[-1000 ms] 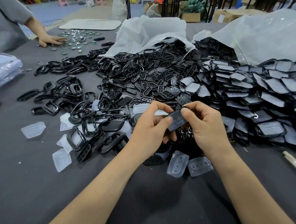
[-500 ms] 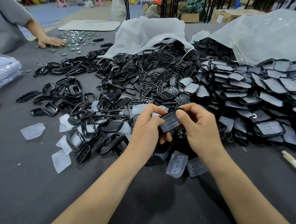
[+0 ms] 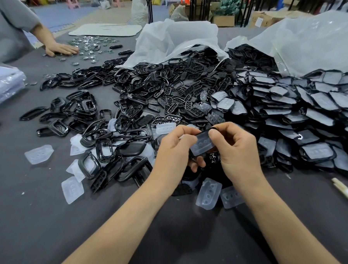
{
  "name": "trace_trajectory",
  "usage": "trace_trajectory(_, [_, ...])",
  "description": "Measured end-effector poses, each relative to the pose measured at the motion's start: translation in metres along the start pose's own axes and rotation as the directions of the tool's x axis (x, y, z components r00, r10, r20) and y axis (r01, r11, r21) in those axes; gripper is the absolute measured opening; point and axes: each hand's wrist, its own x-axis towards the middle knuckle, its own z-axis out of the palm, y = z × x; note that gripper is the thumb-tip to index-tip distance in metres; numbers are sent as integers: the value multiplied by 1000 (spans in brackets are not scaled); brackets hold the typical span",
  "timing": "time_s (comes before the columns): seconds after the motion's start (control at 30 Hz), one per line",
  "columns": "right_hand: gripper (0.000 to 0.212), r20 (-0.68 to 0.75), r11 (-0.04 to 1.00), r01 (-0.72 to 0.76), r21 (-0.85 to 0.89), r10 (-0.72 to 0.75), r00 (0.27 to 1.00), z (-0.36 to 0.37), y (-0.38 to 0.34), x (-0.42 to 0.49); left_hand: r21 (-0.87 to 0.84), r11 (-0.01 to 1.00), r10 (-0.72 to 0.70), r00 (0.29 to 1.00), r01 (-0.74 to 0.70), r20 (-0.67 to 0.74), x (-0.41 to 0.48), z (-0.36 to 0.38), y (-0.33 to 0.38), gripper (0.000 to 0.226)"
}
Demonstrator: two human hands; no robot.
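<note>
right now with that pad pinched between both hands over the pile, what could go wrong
1. The left hand and right hand pinch the translucent pad only by its edges. It could slip and drop among the black frames, where it may be hard to spot.
2. Two loose pads lie between the forearms. Drawing the arms back might brush them out of place.

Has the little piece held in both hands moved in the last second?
Yes, slightly: the held piece has drifted left, judged against the clear pad lying just below it.
</note>
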Motion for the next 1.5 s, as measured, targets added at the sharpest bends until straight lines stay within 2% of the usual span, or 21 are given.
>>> trace_trajectory(0.13, [15,-2,1000,23,-10,-23,1000,2,-1,-2,49,999,-5,1000,6,-25,-1,1,-1,13])
trace_trajectory(0.27, [16,3,998,52,-29,-52,999,3,-1,-3,-7,998,-69,997,69,-19,-1,-1,1,12])
trace_trajectory(0.43, [19,20,995,90,-39,-89,996,5,-2,-4,-68,986,-151,988,153,27,1,-6,4,21])
trace_trajectory(0.6, [21,33,993,111,-48,-109,993,6,-2,-5,-53,987,-149,989,149,13,1,-6,4,26])
trace_trajectory(1.03, [20,83,987,147,-61,-142,986,7,1,-6,-2,989,-149,988,149,28,1,-7,2,20])
trace_trajectory(1.27, [22,69,993,113,-31,-111,991,6,3,-3,3,991,-131,991,131,4,2,-6,0,18])
trace_trajectory(1.5, [13,17,998,25,52,-26,1000,3,3,-1,-13,995,-96,994,96,44,1,-5,-1,6])
